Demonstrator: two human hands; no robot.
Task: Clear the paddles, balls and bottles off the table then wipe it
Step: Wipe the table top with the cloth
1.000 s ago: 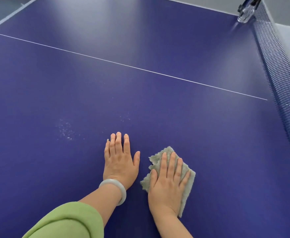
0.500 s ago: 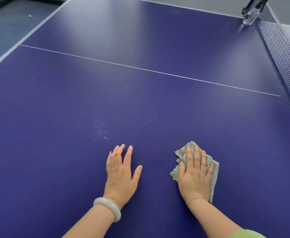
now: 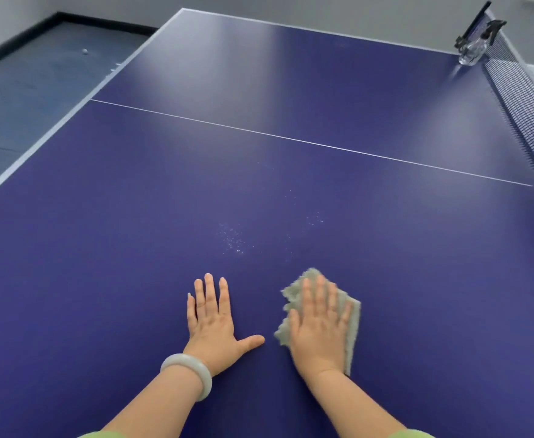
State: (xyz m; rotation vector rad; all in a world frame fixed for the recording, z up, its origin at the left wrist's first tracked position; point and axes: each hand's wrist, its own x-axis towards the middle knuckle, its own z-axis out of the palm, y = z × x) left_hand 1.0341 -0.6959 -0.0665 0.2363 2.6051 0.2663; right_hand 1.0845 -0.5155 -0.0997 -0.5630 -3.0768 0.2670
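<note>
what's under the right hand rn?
A grey cloth, pressed flat onto the blue table by the right hand with straight fingers. The cloth's edges show around the hand; its middle and the table surface beneath it are covered.

**Soft daylight, pale glare on the far half, one blurred hand**

You worked under soft, diffuse light, and the picture was bright enough everywhere. On the far half of the table (image 3: 322, 74) wide pale bands of reflection lay across the blue surface and washed out its colour; the near half was deep blue. Your left hand (image 3: 210, 320) was sharp and threw only a faint shadow. Your right hand (image 3: 319, 324) and the cloth (image 3: 355, 324) under it were smeared by motion blur. The white specks (image 3: 232, 240) showed clearly. The wide lens made the table edges spread apart, and the net (image 3: 524, 112) lost its fine mesh near the right border. The clear bottle (image 3: 471, 52) looked small and soft.
</note>
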